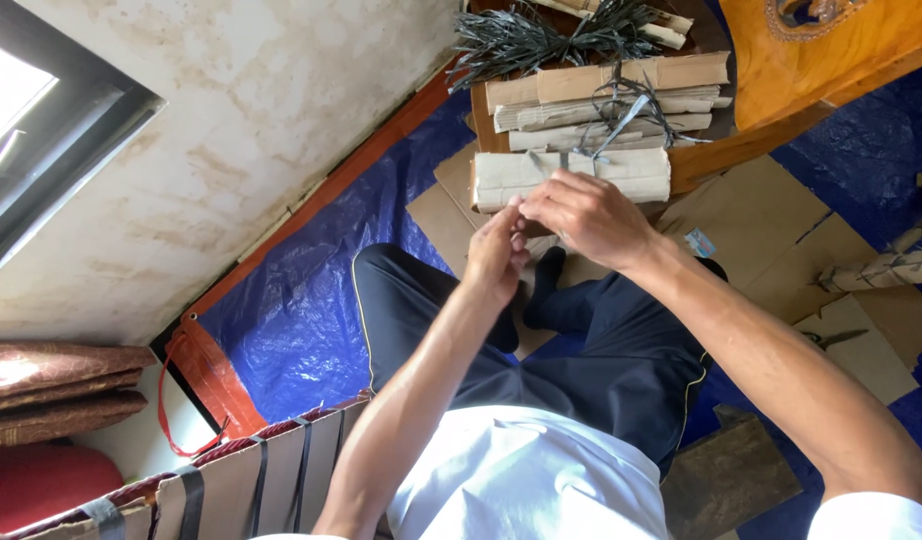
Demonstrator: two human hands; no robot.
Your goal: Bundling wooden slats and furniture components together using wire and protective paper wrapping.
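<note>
Cardboard bundles: folded brown stacks tied w/ dark strapping, seen from a head-worn camera looking down at a seated person.
Far left, 9 o'clock: dark window frame (41, 130) and stained plaster wall (261, 110); red and brown cushions (51, 400) at 8 o'clock.
Floor: blue tarp (301, 300) w/ red-orange edge; flat cardboard sheets (761, 230) on top toward 3 o'clock.
Lower left, 7 o'clock: strapped cardboard pack (231, 480) beside the person's hip.
Left hand (498, 250): centre frame, fingers narrowed to a pinch, apparently on a thin strap end; the strap itself is too fine to confirm.
Right hand (586, 215): just beside the left, at 1 o'clock from it, fingers curled over and pressing the front bundle (571, 178).
Front bundle: on the flat sheets just ahead of the person's legs, at 12 o'clock, touching the right hand.
Stack behind: more tied bundles (611, 100) w/ loose strap ends (541, 40) on top.
Right, 2 o'clock: orange wooden furniture (831, 50); scissors (831, 340) on cardboard at 4 o'clock.
Risk: prob. the strap slipping from the pinch if tension drops, loosening the tie; layers could splay.
Risk 2: strap edge may cut into bare fingers if pulled hard.
Risk 3: the leaning stack behind could slide fwd if the front bundle is jerked.
</note>
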